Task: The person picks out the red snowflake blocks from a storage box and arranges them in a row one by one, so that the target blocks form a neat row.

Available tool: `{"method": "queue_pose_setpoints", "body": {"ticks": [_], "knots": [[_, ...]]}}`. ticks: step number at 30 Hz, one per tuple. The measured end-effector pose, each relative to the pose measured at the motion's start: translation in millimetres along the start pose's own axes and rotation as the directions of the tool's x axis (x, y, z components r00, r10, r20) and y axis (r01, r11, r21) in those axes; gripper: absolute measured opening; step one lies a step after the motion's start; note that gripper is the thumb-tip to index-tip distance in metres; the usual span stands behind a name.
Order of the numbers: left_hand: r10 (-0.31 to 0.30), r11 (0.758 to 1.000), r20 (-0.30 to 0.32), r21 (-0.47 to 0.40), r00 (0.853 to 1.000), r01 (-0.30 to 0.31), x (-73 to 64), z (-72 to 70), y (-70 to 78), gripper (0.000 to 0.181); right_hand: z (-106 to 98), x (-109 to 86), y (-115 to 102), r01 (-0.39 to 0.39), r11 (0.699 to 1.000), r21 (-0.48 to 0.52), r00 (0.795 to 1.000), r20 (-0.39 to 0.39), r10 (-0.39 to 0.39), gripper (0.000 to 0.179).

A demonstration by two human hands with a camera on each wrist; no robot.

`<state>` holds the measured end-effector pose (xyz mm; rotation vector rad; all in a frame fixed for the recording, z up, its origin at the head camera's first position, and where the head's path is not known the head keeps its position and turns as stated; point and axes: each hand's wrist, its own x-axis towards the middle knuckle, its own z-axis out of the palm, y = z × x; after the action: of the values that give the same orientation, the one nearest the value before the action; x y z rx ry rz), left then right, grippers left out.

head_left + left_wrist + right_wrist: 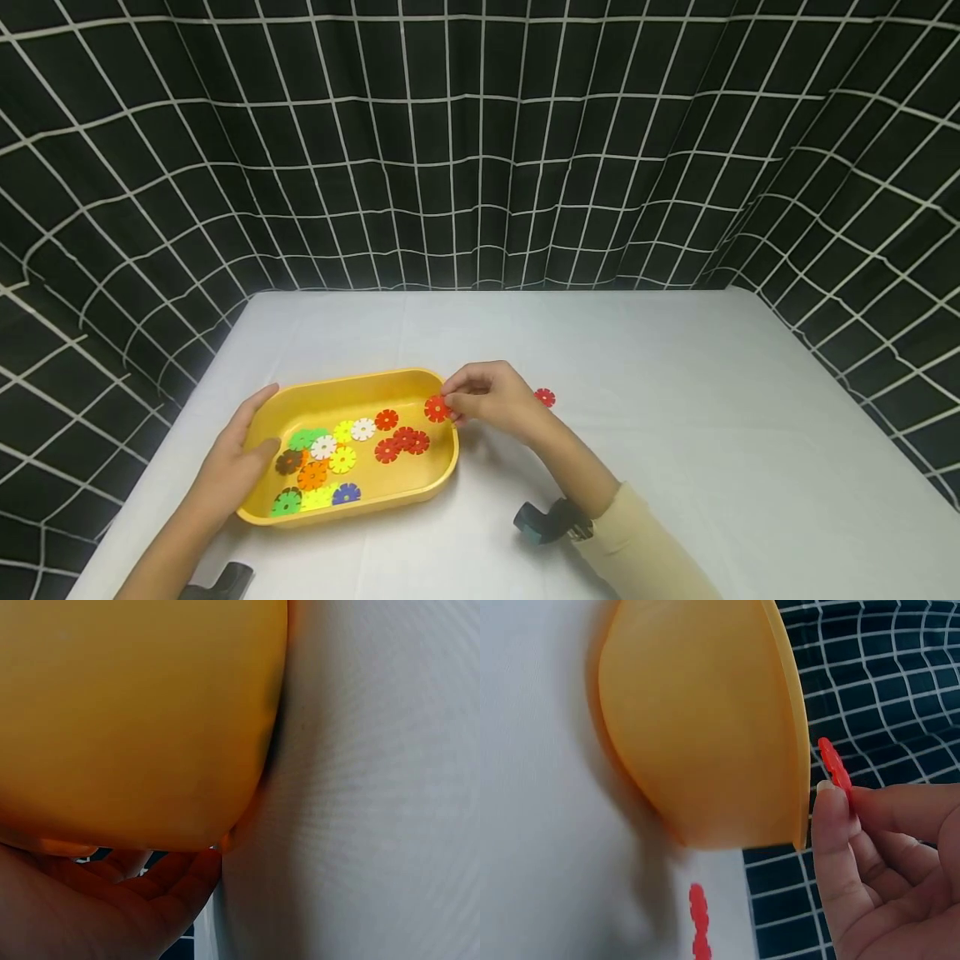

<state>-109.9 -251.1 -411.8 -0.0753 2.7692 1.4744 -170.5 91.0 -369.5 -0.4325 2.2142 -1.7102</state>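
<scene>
While left grip [231,467] clasps smooth yellow tray [405,483], right grip [491,400] pinches notched red disc [435,408]

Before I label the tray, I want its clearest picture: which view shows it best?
The head view, since nearly the whole tray shows, its inside included. The left wrist view has only its outside, close up and cut off; the right wrist view has one end from outside, also cut off.
</scene>
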Motion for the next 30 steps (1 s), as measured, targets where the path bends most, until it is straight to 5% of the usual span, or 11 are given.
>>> {"method": "queue_pose_setpoints", "body": {"ticks": [8, 19, 30], "knots": [[0.008, 1.000, 0.002, -0.014, 1.000, -0.008, -0.6, -1.3, -2.2, 0.074, -12.4, -3.6, 4.9, -0.019, 1.000, 0.018, 0.999, -0.030, 0.019, 0.008], [0.023, 1.000, -0.003, -0.003, 1.000, -0.023, 1.8, 1.0, -3.5, 0.075, -43.4, -5.2, 12.4, -0.026, 0.993, -0.117, 0.996, -0.087, 0.016, 0.010], [0.014, 1.000, -0.011, 0.007, 1.000, -0.014, 0.3, 0.2, -1.2, 0.075, -90.4, -7.9, 18.3, -0.171, 0.950, -0.263, 0.978, -0.162, 0.131, 0.012]]}}
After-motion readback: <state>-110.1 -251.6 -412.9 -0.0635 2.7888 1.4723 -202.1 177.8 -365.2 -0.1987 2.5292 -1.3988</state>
